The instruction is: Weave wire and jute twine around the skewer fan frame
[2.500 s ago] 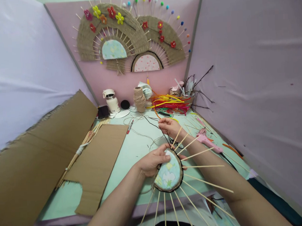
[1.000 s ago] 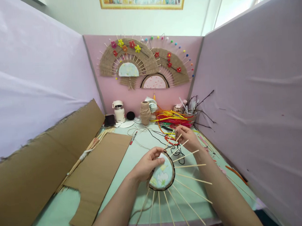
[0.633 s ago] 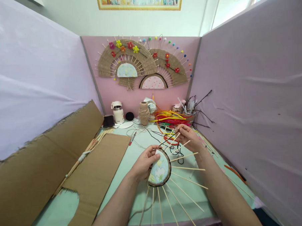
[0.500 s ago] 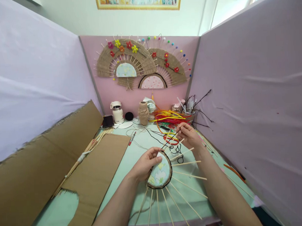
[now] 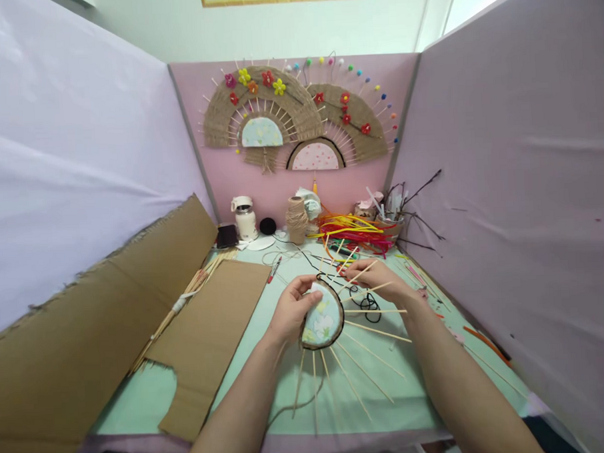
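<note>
My left hand (image 5: 292, 312) is closed on the edge of a half-round floral fan piece (image 5: 321, 319), held just above the green table (image 5: 248, 362). Several thin wooden sticks (image 5: 374, 330) fan out from its dark rim. Behind the upper sticks, my right hand (image 5: 377, 281) pinches a black cord (image 5: 358, 297) that runs to the top of the rim. A strand of jute twine (image 5: 300, 403) hangs from the piece toward me.
Two cardboard sheets (image 5: 206, 334) and a bundle of sticks (image 5: 185, 300) lie at the left. At the back stand a white jar (image 5: 245, 219), a jute spool (image 5: 296, 220), coloured strips (image 5: 349, 228) and a twig pot (image 5: 389, 219). Finished fans (image 5: 297, 116) hang on the pink wall.
The fan piece and both hands have moved a little farther from me. My right hand has come in closer to the rim with the cord. The camera has shifted slightly.
</note>
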The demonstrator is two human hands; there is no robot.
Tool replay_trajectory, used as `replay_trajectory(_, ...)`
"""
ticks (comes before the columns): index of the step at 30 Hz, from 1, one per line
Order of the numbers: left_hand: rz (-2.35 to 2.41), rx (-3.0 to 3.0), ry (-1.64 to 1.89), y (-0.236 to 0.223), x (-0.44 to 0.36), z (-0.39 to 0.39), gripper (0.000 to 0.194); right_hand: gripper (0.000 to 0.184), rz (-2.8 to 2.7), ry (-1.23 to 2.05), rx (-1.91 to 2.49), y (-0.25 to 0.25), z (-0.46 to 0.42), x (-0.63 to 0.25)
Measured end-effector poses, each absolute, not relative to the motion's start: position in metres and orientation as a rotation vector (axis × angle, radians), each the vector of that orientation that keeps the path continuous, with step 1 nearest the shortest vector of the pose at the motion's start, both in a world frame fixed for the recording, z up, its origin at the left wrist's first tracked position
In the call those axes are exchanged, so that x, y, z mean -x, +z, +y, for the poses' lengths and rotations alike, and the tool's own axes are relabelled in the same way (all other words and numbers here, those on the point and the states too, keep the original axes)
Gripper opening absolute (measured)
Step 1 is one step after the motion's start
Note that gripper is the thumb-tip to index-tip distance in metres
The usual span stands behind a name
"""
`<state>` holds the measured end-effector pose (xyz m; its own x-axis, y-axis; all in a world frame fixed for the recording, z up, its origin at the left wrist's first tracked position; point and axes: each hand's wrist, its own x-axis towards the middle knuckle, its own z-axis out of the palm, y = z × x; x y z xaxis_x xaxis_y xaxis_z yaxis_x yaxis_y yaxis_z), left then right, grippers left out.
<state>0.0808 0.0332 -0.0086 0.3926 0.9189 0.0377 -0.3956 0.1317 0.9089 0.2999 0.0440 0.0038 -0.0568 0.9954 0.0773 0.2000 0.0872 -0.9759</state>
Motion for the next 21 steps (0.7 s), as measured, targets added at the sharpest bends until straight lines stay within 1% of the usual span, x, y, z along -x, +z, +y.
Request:
replay_trajectory(4,0.610,-1.052,1.072,-0.009,-0.081,0.032,0.043,0.020,-1.692,1.078,1.191,0.006,0.041,-0.297)
replay_trajectory(8,0.567,-1.104,1.039,-0.011,-0.082,0.030,0.041,0.022,-1.594,1.036,1.018,0.001,0.043,-0.287)
replay_trajectory(13,0.576,-1.129,1.026,-0.010,-0.083,0.029,0.043,0.017,-1.478,1.231,0.890,-0.006,0.043,-0.271)
replay_trajectory(17,0.570,-1.140,1.022,-0.009,-0.083,0.029,0.047,0.016,-1.417,1.358,0.837,-0.007,0.040,-0.266)
replay_trajectory(21,0.559,-1.155,1.012,-0.010,-0.083,0.029,0.047,0.021,-1.349,1.425,0.904,-0.007,0.038,-0.264)
